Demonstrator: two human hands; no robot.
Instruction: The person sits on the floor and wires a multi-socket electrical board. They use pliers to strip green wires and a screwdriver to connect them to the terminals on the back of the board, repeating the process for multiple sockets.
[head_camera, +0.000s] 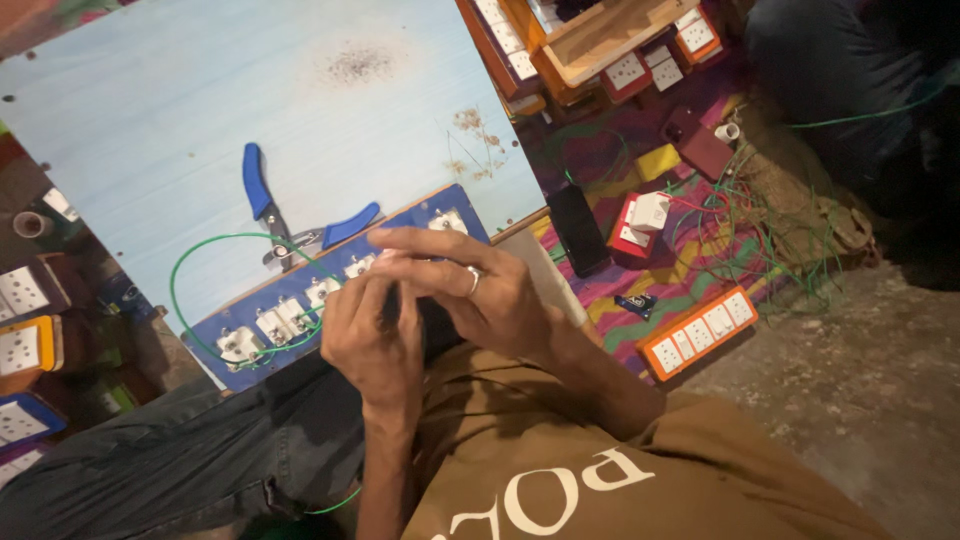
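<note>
My left hand (372, 345) and my right hand (470, 290) meet over the right end of a long blue switch panel (235, 378). The panel lies back-side up on my lap, showing several white switch backs (275, 325) and a looped green wire (180, 270). My left hand's fingers curl around a small dark part (412, 312) held between the two hands. My right hand, with a ring on one finger, stretches its fingers over the left hand's fingertips. What the right fingertips pinch is hidden.
Blue-handled pliers (262, 195) lie on a pale blue board (200, 100) behind the panel. A black phone (578, 230), a red-and-white socket (640, 220), an orange switchboard (700, 330) and tangled wires sit to the right. More socket boxes (25, 350) are at left. Another person (840, 60) sits at top right.
</note>
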